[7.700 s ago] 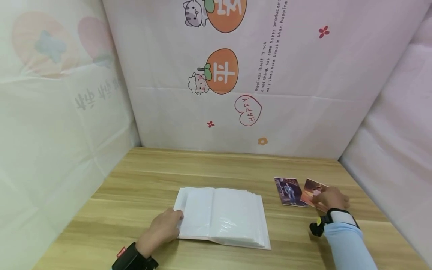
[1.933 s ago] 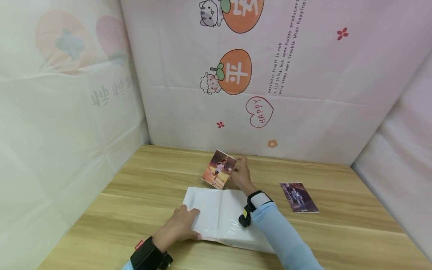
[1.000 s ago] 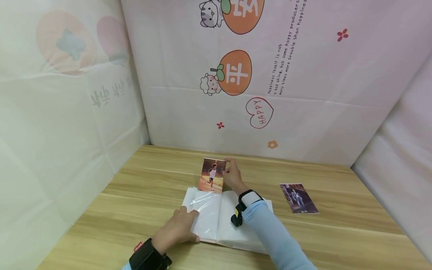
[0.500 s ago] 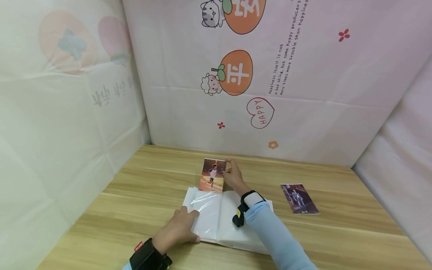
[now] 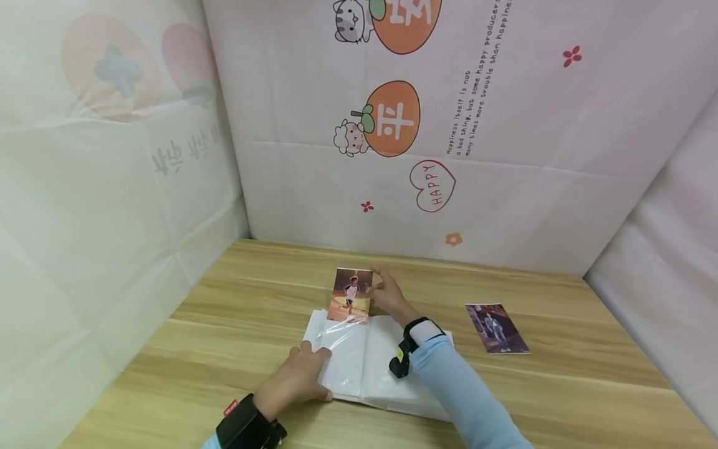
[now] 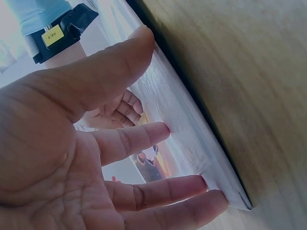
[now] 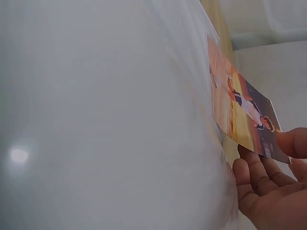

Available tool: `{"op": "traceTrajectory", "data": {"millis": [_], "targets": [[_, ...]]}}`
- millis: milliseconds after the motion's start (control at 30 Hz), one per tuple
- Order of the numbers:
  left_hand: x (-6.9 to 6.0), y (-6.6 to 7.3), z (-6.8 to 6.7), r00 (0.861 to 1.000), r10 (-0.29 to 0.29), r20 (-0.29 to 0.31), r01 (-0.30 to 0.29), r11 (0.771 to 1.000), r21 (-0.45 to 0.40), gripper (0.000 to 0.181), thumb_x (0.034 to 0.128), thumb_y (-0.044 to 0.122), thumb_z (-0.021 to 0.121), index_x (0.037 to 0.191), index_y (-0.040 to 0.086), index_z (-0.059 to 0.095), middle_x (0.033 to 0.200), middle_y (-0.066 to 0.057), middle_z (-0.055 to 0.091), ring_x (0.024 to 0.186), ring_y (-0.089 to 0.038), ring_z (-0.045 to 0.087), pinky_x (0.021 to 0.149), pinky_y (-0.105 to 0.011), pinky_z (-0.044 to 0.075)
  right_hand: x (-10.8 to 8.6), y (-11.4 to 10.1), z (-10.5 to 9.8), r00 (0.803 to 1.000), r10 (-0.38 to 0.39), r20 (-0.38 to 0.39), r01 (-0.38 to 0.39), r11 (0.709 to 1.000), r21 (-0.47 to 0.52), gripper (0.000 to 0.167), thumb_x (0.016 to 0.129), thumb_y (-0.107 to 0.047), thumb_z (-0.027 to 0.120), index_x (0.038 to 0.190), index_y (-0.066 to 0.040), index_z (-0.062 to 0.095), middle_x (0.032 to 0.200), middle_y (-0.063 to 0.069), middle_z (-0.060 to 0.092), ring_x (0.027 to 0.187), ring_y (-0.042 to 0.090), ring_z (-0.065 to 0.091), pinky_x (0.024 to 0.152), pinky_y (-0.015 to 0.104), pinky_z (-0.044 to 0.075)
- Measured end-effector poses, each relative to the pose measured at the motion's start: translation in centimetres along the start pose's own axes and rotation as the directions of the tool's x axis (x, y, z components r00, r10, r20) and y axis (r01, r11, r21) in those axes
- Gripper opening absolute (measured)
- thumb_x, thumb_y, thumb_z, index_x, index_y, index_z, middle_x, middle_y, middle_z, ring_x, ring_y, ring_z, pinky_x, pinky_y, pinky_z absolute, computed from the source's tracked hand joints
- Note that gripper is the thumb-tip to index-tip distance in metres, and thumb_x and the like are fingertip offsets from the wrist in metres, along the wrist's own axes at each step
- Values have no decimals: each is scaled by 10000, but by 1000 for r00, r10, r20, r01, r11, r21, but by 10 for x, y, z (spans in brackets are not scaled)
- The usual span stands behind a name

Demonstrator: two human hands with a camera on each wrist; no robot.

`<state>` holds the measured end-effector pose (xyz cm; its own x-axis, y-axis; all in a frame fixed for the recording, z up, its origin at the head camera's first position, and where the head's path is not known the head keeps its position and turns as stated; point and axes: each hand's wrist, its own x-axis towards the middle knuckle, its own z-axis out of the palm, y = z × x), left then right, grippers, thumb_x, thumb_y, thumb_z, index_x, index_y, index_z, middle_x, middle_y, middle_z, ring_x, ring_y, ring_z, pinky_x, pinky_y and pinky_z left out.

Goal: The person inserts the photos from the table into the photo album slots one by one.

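A photo album with white pages and clear pockets lies spread on the table. My right hand pinches the right edge of a photo showing a running child in a white top. In the right wrist view, the thumb lies on the picture side of the photo and the other fingers are behind it. The photo's lower edge meets the top of the left page's pocket; how far it is inside I cannot tell. My left hand rests on the album's left edge, fingers extended onto the page.
A second photo, of a standing figure, lies face up on the wooden table, right of the album. White printed cloth hangs behind the table and on both sides. My right forearm crosses above the right page.
My right hand has picked up the running-child photo from the right side and brought it to the left page's top. Over the last half second it moved slightly down. The left hand stays on the album.
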<state>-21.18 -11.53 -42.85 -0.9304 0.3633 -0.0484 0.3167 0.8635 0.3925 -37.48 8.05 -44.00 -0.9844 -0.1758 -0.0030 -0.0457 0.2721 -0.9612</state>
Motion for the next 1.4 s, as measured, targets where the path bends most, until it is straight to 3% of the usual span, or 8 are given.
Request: {"op": "traceTrajectory", "data": {"millis": [267,767,1400], "targets": [[0,0,1,1000,10,-6,-10,1000,11,648,603,292,859,1113,4,580,918,-166,461,804,-299,439,662,-415,416,-2,0,1,997,58,59,-60,998,33,641,810,114,527,1398,-75,353,915,186,550,727,276,574,610,384,512],[-1,-2,2,999,34,-34,-34,999,-4,631,589,282,857,1084,4,582,902,-157,458,786,-295,435,652,-409,411,-8,-3,-1,988,75,136,-69,997,-45,541,811,101,529,1333,-2,430,946,178,576,826,276,590,695,378,506],[-1,-2,3,1000,17,-26,-17,1000,-13,665,588,284,856,1120,0,576,930,-177,455,808,-312,438,665,-432,418,-12,-1,-1,973,25,231,-6,997,-81,432,821,65,553,1244,86,468,880,179,625,770,214,598,710,338,500]]}}
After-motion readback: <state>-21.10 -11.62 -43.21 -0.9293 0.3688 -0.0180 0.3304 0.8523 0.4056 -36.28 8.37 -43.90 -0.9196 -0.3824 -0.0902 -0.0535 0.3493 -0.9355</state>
